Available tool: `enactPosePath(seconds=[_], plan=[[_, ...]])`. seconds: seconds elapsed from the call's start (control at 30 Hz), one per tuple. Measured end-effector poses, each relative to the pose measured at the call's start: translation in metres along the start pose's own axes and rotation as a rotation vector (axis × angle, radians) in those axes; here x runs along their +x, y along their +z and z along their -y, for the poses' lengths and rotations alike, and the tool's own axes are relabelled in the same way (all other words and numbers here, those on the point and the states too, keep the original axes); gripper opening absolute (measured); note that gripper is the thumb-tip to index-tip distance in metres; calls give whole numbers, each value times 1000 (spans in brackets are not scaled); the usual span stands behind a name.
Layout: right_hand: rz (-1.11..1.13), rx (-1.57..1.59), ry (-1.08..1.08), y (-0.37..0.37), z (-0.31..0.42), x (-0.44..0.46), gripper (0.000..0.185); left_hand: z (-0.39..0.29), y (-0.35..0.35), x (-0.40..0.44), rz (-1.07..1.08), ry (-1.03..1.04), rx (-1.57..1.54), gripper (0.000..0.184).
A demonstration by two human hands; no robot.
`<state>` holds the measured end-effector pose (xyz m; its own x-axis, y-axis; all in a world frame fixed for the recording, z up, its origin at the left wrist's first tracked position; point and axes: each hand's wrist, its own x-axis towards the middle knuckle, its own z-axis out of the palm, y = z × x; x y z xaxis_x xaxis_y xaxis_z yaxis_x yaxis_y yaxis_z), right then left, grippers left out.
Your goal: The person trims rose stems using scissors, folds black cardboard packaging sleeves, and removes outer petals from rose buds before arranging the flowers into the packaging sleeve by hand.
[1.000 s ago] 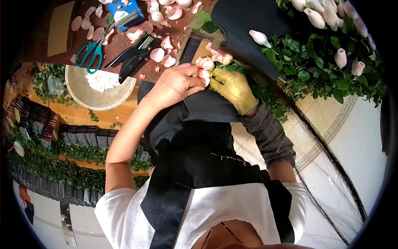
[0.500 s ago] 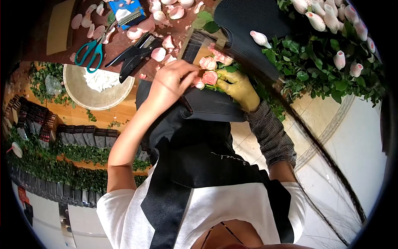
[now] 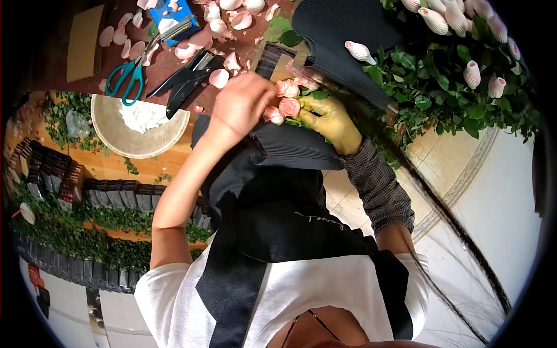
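A small bunch of pink roses (image 3: 289,107) with green leaves lies over the ribbed black pad on my lap. My right hand (image 3: 333,122), in a yellow glove, is closed around the bunch just below the blooms. Beside the roses, on their left, my bare left hand (image 3: 241,104) is raised with bent fingers. Motion blurs its fingertips, so whether they touch a petal or hold anything is unclear. The stems are mostly hidden under the gloved hand and the leaves.
Loose petals (image 3: 219,78), a black stapler-like tool (image 3: 188,81) and teal-handled scissors (image 3: 126,80) lie on the reddish table. Below it stands a bowl of white pieces (image 3: 139,148). Netted roses (image 3: 434,21) with dense leaves fill the upper right. Black-wrapped bundles (image 3: 119,194) line the left.
My left hand has drawn slightly away from the roses, leftward and up, and its fingers are now blurred. The gloved hand keeps its hold. The whole view has shifted slightly.
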<state>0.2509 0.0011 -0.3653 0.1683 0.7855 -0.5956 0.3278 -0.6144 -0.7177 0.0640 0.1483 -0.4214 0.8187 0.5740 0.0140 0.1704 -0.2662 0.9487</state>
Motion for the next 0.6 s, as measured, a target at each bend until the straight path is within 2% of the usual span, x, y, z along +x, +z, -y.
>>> enactPosePath(seconds=[0.03,0.1,0.17,0.23,0.37,0.43,0.57,0.6], plan=[[-19,44,-61,0,-1,-1,26,-2,-4,-2,-38,-113,41,10],[-6,45,-24,-1,2,1,26,0,-8,-6,-8,-251,-12,12],[15,50,16,1,-2,1,25,-1,-9,-10,30,-229,6,14],[27,18,10,2,-8,3,25,-4,-6,-8,175,-46,-15,20],[12,-19,33,0,-2,2,25,-12,-5,1,211,88,80,24],[-17,-52,-31,2,-11,1,26,-10,-1,2,203,109,82,21],[1,-91,7,2,-22,1,27,-4,1,-1,213,91,68,16],[-3,76,49,3,-20,0,27,-3,2,-3,228,65,39,14]])
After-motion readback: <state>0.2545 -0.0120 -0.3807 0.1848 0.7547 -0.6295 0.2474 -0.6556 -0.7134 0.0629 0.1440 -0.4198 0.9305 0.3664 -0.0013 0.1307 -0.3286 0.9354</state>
